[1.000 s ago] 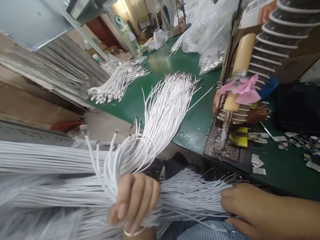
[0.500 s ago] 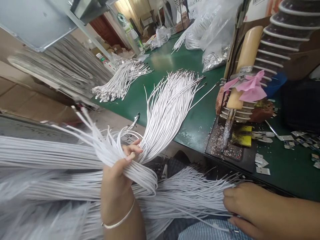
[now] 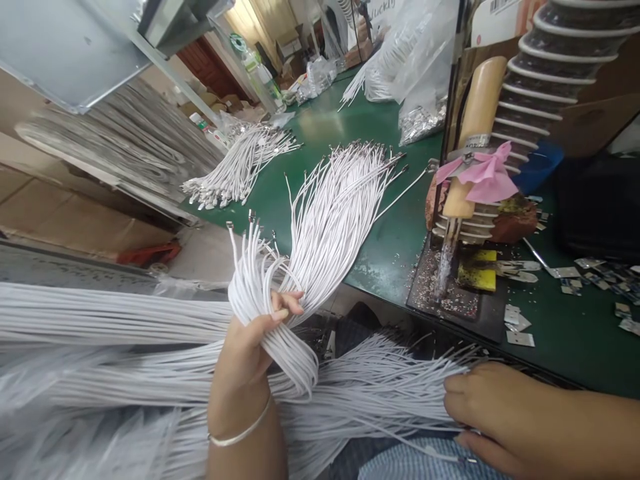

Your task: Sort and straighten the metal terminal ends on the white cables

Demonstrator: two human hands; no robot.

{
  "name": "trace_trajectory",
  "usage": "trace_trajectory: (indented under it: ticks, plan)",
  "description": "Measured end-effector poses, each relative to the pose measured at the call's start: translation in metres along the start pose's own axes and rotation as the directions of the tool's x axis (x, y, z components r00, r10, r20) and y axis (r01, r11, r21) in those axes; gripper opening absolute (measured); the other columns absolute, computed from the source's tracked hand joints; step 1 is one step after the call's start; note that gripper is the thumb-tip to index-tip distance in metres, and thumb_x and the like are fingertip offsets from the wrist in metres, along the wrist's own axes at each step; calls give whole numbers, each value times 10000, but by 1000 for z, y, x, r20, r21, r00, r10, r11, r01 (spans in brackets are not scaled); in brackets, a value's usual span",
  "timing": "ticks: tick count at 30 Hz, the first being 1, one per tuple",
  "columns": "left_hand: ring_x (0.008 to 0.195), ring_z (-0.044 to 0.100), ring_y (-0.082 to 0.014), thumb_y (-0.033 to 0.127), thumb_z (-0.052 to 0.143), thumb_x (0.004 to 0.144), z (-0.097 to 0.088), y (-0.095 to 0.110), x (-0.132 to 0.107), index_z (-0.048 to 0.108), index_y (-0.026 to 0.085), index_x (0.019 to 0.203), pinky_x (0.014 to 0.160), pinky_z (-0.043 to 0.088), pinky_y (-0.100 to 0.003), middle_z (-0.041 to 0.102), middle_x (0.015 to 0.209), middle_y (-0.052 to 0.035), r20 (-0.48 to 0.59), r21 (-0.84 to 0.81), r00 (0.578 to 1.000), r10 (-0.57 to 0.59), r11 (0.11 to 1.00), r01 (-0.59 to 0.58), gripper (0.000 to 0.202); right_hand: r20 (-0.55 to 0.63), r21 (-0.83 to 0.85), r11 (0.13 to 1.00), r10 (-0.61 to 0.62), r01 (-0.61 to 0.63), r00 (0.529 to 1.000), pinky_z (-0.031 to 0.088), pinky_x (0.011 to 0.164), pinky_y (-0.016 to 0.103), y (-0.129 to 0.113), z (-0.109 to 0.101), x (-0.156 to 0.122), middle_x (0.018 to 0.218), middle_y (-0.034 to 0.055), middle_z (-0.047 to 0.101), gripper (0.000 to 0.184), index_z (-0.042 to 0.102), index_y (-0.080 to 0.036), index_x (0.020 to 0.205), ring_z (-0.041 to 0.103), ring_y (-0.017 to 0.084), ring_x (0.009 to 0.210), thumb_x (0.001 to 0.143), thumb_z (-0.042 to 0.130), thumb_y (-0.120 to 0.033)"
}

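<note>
Head view: the clearest change is at the left hand [image 3: 250, 347]. A second ago its knuckles faced the camera, low over the white cables; half a second ago it had turned over, with the free ends swept out to the left in a blur. Now those cable ends [image 3: 251, 217] stand up close together above the hand, their metal tips easier to make out. The looped bundle [image 3: 297, 367] is folded through the left hand, with its bend hanging to the right of the palm, and the thumb and fingers are closed round it. As I judge it, the handful is now neater and better under control, though a few strands arch away from the rest

The right hand [image 3: 493, 407] has hardly shifted. Its fingers are curled at the far ends of the lap cables [image 3: 370, 387], which lie across the person's lap; whether they pinch any strand or only rest there I cannot tell. A single plug [image 3: 467, 460] shows just beneath its thumb

On the green table [image 3: 320, 127], the large cable bunch [image 3: 340, 227] and the smaller pile [image 3: 240, 167] lie as they did, as does the soldering iron [image 3: 480, 107], upright near the yellow sponge [image 3: 485, 272]
</note>
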State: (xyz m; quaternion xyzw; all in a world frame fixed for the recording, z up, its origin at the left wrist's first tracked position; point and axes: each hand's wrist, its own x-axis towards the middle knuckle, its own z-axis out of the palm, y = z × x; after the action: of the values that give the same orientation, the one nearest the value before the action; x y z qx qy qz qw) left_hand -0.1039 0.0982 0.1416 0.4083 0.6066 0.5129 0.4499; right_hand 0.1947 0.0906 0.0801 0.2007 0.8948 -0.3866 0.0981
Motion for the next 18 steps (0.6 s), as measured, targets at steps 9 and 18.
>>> trace_trajectory:
  ticks: [9, 18]
  plan:
    - [746, 529, -184, 175, 643, 570, 11, -28, -37, 537, 175, 576, 769, 467, -332, 549, 665, -21, -61, -86, 993, -101, 992, 96, 106, -10, -15, 1000, 4, -4, 1000, 417, 605, 340, 0, 1, -1, 822, 73, 656, 140, 639, -186, 829, 624, 250, 710, 790, 505, -200]
    - [719, 523, -180, 186, 682, 598, 15, -55, -60, 583, 187, 704, 706, 441, -310, 558, 764, -9, -230, 269, 973, -22, 959, 85, 145, 1, -56, 998, 16, -16, 1000, 382, 572, 307, -3, 1, 0, 805, 75, 661, 142, 645, -171, 803, 618, 225, 680, 778, 510, -211]
